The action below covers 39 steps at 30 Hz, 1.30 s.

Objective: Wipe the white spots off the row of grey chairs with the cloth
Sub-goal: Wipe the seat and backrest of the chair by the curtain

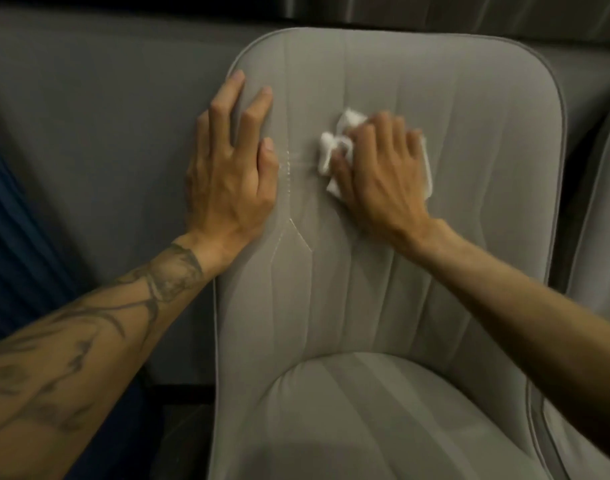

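A grey upholstered chair (pixel 452 237) fills the middle of the view, backrest above and seat below. My right hand (pixel 383 174) presses a crumpled white cloth (pixel 334 147) against the backrest, fingers curled over it. A faint white smear (pixel 291 164) lies on a seam just left of the cloth. My left hand (pixel 230 164) rests flat on the backrest's left edge with fingers spread.
A second grey chair (pixel 605 244) stands right beside this one at the right edge. A grey wall or panel (pixel 99 116) runs behind the chairs. Dark blue pleated fabric (pixel 16 237) hangs at the left.
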Each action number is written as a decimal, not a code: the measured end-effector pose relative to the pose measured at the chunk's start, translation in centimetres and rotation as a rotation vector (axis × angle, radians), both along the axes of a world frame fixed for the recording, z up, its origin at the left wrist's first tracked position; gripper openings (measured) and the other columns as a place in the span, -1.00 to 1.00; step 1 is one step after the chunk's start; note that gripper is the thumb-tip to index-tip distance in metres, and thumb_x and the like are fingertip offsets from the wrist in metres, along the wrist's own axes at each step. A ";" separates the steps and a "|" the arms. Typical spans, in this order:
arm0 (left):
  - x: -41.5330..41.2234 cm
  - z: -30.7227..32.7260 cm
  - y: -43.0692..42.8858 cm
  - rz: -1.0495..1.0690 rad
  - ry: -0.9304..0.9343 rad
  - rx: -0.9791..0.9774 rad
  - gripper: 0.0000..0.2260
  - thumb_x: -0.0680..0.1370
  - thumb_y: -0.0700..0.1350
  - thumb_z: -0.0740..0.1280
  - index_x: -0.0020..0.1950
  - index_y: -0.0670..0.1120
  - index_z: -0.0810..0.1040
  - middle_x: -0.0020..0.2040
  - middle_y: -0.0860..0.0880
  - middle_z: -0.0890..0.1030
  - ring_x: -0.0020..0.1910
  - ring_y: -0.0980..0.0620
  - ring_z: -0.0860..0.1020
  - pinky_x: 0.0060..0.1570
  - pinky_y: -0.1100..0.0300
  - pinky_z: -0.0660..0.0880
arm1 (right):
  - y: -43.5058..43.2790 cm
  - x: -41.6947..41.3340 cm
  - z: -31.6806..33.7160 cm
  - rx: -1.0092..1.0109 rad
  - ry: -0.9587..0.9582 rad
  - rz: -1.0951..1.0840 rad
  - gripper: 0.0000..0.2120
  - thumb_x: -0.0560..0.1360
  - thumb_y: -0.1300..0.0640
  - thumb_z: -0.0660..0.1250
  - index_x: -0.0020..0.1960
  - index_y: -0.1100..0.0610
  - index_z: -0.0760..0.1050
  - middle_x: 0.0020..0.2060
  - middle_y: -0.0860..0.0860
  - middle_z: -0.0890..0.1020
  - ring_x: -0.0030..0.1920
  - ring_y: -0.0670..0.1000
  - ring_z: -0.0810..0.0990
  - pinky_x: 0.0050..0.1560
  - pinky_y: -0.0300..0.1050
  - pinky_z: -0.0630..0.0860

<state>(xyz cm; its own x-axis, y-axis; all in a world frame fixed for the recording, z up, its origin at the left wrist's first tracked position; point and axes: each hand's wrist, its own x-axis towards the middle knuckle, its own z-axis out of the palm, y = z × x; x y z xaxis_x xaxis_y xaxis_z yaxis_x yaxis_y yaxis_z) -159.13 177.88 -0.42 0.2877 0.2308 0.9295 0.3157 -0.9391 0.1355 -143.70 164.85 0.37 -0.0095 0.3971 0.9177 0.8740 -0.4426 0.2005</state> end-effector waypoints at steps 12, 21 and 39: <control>0.1 -0.2 0.3 -0.048 -0.019 0.000 -0.58 0.68 -0.15 0.17 0.56 -0.12 0.41 0.60 -0.23 0.32 0.46 -0.28 0.41 0.42 -0.08 0.38 | 1.0 -0.1 1.0 0.074 0.015 -0.016 -0.70 0.66 -0.02 0.17 -0.01 0.20 0.50 -0.09 0.19 0.53 -0.12 0.18 0.51 -0.08 0.08 0.35; -0.2 0.0 0.1 -0.079 -0.017 -0.037 -0.57 0.68 -0.15 0.15 0.57 -0.09 0.39 0.62 -0.19 0.29 0.47 -0.26 0.40 0.41 -0.07 0.39 | 1.5 -3.1 -1.9 -0.031 -0.009 0.090 -0.72 0.65 0.00 0.22 0.00 0.21 0.55 -0.11 0.19 0.57 -0.13 0.20 0.54 -0.09 0.08 0.33; -0.4 -0.3 1.1 -0.290 -0.042 -0.105 -0.58 0.71 -0.21 0.14 0.59 -0.15 0.38 0.62 -0.20 0.29 0.60 -0.09 0.29 0.55 -0.17 0.29 | 5.5 -3.4 5.3 0.294 0.186 0.005 -0.77 0.65 0.04 0.20 0.01 0.19 0.51 -0.07 0.15 0.54 -0.10 0.14 0.50 -0.04 -0.01 0.33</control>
